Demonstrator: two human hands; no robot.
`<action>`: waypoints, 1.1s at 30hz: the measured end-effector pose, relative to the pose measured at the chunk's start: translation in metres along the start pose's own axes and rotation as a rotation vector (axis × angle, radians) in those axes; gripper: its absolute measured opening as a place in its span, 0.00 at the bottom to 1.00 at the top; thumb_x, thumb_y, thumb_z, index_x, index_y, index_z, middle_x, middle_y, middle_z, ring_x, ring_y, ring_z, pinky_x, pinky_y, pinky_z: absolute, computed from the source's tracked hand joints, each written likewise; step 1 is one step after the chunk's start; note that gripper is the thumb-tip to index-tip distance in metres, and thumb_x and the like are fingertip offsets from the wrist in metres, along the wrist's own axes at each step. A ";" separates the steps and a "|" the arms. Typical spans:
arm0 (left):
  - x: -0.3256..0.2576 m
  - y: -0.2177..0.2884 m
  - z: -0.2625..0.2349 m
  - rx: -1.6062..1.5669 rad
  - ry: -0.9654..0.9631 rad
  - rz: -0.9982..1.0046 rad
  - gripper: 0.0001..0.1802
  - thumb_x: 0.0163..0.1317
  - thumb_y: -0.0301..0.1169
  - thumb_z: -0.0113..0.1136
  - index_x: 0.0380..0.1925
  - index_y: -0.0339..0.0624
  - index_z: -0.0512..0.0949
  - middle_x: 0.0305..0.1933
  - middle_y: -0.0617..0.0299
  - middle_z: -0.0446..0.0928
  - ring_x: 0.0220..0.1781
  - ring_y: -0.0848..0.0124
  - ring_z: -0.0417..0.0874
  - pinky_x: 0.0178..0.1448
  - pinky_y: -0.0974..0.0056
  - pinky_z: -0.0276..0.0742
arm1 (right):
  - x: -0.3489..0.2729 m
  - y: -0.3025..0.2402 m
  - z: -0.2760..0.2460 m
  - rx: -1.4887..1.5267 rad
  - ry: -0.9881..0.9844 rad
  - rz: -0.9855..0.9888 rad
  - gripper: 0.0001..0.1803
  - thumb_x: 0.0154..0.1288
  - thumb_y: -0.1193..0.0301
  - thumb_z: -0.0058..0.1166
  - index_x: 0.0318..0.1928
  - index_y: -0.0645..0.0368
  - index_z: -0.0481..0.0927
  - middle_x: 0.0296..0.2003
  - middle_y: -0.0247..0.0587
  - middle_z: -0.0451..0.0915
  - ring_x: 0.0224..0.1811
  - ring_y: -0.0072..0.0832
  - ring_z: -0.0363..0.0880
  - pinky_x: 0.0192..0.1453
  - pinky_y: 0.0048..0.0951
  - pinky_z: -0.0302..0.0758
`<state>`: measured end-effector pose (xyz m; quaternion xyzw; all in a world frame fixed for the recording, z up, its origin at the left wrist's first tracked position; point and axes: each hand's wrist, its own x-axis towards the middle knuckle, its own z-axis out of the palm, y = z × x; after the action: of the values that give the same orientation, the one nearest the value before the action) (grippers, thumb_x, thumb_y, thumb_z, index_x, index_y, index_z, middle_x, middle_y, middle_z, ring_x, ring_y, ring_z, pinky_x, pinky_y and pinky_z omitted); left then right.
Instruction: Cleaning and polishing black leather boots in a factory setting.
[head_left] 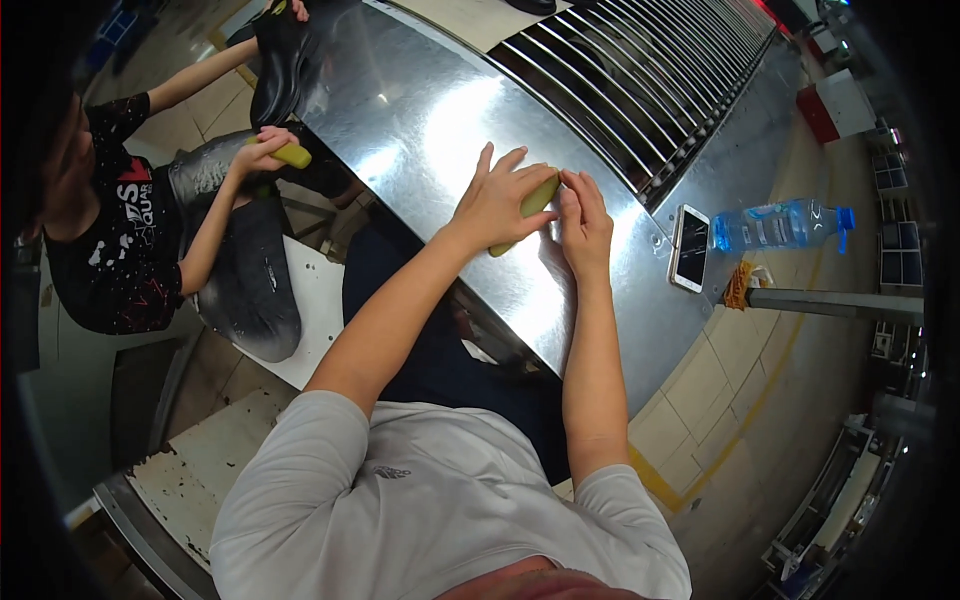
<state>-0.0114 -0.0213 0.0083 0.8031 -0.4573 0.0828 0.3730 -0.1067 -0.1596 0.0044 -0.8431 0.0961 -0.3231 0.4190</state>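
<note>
An olive-yellow oblong block (540, 196), smooth and rounded at the ends, lies under my left hand (500, 203) over the steel table. My left thumb and palm are closed around it, while two fingers stretch out past it. At the block's far end is my right hand (586, 222), its fingers bent and held close together with the thumb. Those fingertips meet the block's end or come very near it. Whether they pinch something small there, I cannot make out.
The shiny steel table (400, 100) borders a roller conveyor (630, 80). A phone (690, 248) and a blue-capped water bottle (770, 227) lie on the right, near a metal bar (840, 303). On the left a seated co-worker (120, 220) holds a similar yellow block (292, 155) and a black shoe (275, 80).
</note>
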 end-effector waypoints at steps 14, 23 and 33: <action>-0.007 -0.003 0.009 -0.038 0.000 0.033 0.24 0.50 0.47 0.69 0.46 0.50 0.81 0.52 0.64 0.79 0.69 0.56 0.66 0.74 0.35 0.46 | 0.001 0.002 0.001 -0.024 -0.007 -0.041 0.11 0.67 0.70 0.54 0.46 0.61 0.82 0.44 0.47 0.82 0.49 0.40 0.80 0.54 0.34 0.75; -0.005 -0.003 0.010 0.021 0.140 -0.109 0.21 0.54 0.45 0.68 0.45 0.46 0.82 0.54 0.59 0.78 0.69 0.55 0.66 0.74 0.40 0.49 | -0.004 0.001 -0.014 0.217 -0.056 0.361 0.12 0.69 0.71 0.53 0.48 0.63 0.82 0.39 0.45 0.83 0.38 0.27 0.82 0.42 0.27 0.78; -0.003 -0.006 0.007 -0.189 -0.185 0.082 0.27 0.53 0.44 0.68 0.52 0.46 0.78 0.67 0.51 0.67 0.73 0.55 0.62 0.74 0.43 0.54 | 0.002 -0.001 -0.006 -0.055 -0.128 -0.035 0.16 0.69 0.67 0.53 0.54 0.59 0.79 0.53 0.51 0.79 0.64 0.47 0.70 0.66 0.40 0.66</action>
<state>-0.0097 -0.0217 -0.0016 0.7491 -0.5281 -0.0200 0.3994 -0.1093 -0.1637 0.0083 -0.8749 0.0630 -0.2729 0.3952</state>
